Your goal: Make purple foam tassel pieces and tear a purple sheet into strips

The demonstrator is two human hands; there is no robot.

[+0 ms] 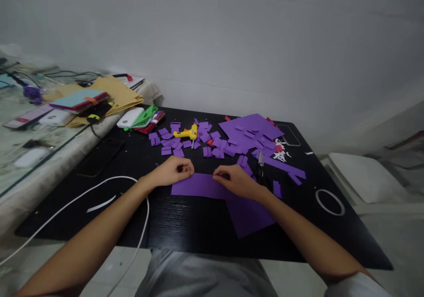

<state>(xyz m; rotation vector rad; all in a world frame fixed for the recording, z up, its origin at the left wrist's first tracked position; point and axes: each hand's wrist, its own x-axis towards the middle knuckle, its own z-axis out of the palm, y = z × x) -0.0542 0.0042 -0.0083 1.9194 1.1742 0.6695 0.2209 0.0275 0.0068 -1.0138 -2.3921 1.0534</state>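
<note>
A purple paper strip (197,186) lies on the black table in front of me, its long side running left to right. My left hand (172,171) is closed at its upper left edge, thumb and fingertips pinched on the paper. Along the same edge, further right, my right hand (236,180) pinches the strip too. Under my right forearm a larger purple sheet (250,217) sticks out towards me, partly covered. Scissors (260,162) with dark handles lie just beyond my right hand, partly hidden among purple pieces.
Behind the hands are many small folded purple pieces (179,144), a yellow glue gun (187,133) and a big purple sheet (250,127). A white cable (99,184) loops across the left side. A white ring (329,202) lies right. Cluttered glass table (20,142) adjoins left.
</note>
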